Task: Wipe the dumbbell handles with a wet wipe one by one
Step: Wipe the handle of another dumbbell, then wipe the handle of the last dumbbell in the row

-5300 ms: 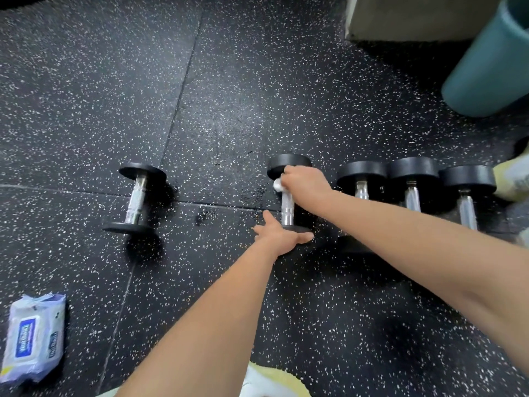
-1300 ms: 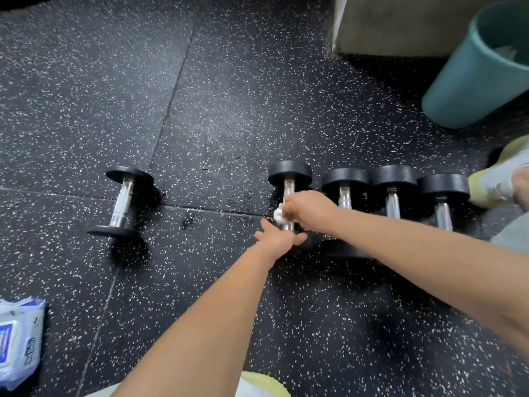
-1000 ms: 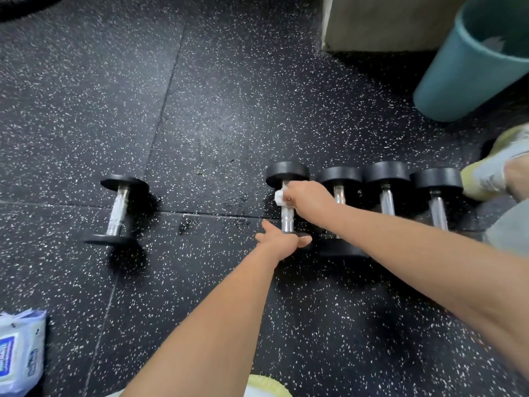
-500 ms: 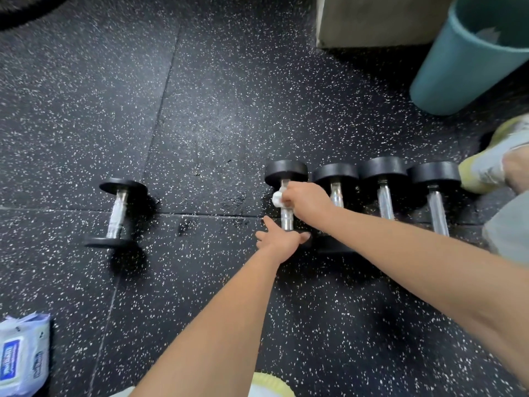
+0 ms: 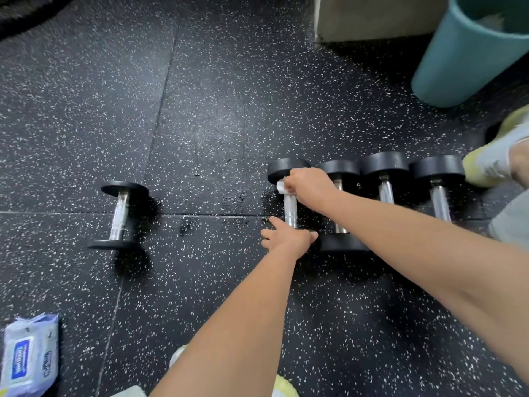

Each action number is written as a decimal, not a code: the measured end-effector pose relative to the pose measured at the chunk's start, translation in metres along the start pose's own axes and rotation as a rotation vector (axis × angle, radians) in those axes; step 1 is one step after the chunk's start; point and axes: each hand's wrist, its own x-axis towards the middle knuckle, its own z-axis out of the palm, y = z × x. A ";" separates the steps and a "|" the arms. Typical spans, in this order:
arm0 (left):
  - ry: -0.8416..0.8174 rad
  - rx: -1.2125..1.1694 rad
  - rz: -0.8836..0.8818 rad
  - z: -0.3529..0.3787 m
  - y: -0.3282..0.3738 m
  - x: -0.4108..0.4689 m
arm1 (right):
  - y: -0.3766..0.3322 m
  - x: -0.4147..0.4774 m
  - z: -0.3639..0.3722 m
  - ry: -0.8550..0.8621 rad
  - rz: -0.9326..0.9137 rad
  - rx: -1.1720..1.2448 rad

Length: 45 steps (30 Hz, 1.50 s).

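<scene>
Wet wipe [image 5: 281, 187]: only a white corner shows, the rest is hidden under the right hand [image 5: 309, 183]. The near head of the wiped dumbbell [image 5: 290, 209] is covered by the left hand [image 5: 289, 239], and the right forearm [image 5: 429, 253] hides the near head of the rightmost dumbbell [image 5: 439, 197]. Wipes pack [image 5: 28, 356], near left: cut off by the left edge, print too blurred to read.

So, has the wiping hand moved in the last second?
Yes. The right hand slid up the handle from beside the left hand to the far head.
</scene>
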 end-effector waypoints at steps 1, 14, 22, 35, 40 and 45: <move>-0.002 0.014 -0.004 -0.001 0.000 0.000 | -0.002 -0.001 0.001 -0.001 0.007 0.007; -0.014 0.063 0.060 0.003 -0.004 0.001 | 0.002 -0.015 0.003 -0.062 -0.080 0.072; -0.033 0.113 0.076 -0.002 -0.007 -0.001 | -0.033 -0.053 0.011 -0.137 -0.072 0.068; -0.052 -0.145 0.505 -0.098 -0.070 -0.064 | -0.099 -0.105 -0.066 0.168 0.204 0.366; 0.040 -0.319 0.648 -0.175 -0.094 -0.113 | -0.152 -0.128 -0.116 0.340 0.114 0.675; 0.038 -0.422 0.755 -0.231 -0.142 -0.141 | -0.208 -0.132 -0.150 0.391 -0.019 0.811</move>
